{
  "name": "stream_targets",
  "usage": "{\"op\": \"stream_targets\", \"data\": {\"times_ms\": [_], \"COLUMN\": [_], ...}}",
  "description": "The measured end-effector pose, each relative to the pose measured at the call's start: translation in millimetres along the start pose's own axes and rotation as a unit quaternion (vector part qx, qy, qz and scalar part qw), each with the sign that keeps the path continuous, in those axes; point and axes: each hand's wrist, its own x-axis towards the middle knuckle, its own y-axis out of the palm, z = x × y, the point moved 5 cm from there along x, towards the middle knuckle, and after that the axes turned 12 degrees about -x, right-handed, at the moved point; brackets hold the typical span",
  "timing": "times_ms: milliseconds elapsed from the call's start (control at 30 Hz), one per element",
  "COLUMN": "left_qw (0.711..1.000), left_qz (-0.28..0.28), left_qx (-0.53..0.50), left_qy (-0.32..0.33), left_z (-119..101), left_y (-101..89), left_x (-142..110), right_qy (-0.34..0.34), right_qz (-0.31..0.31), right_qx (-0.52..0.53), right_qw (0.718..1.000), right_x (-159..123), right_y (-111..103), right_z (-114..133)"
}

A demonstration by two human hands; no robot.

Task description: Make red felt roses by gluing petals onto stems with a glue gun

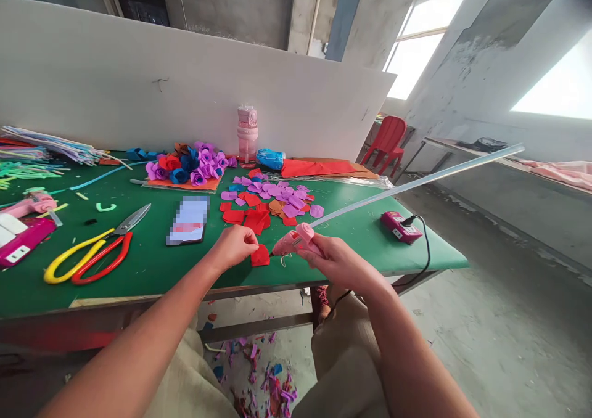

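Note:
My right hand [333,259] is wrapped round a pink hot glue gun [296,240], from whose back a long clear glue stick [416,177] slants up to the right. The gun's dark nozzle points left, at the edge of a red paper petal [259,256] near the table's front. Just left of that petal, my left hand [235,245] is closed in a pinch; whatever its fingertips hold, if anything, is too small to make out. Beyond both hands lie loose purple petals [272,190], along with red, orange and a few blue ones.
Large scissors [99,248] and a phone [188,221] lie to the left on the green table [152,276]. Finished paper flowers [198,162] and a pink bottle [247,135] are at the back. A power strip [400,227] with a black cord sits right. Paper scraps litter the floor.

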Motion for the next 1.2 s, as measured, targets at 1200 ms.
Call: {"op": "stream_targets", "data": {"times_ms": [1200], "left_qw": [1.000], "left_qz": [0.005], "left_qx": [-0.008], "left_qy": [-0.006], "left_z": [-4], "left_y": [-0.6], "left_x": [-3], "right_qy": [-0.009], "right_qz": [0.002], "right_qx": [-0.040], "right_qw": [0.999], "right_x": [7], "right_y": [13], "right_z": [21]}}
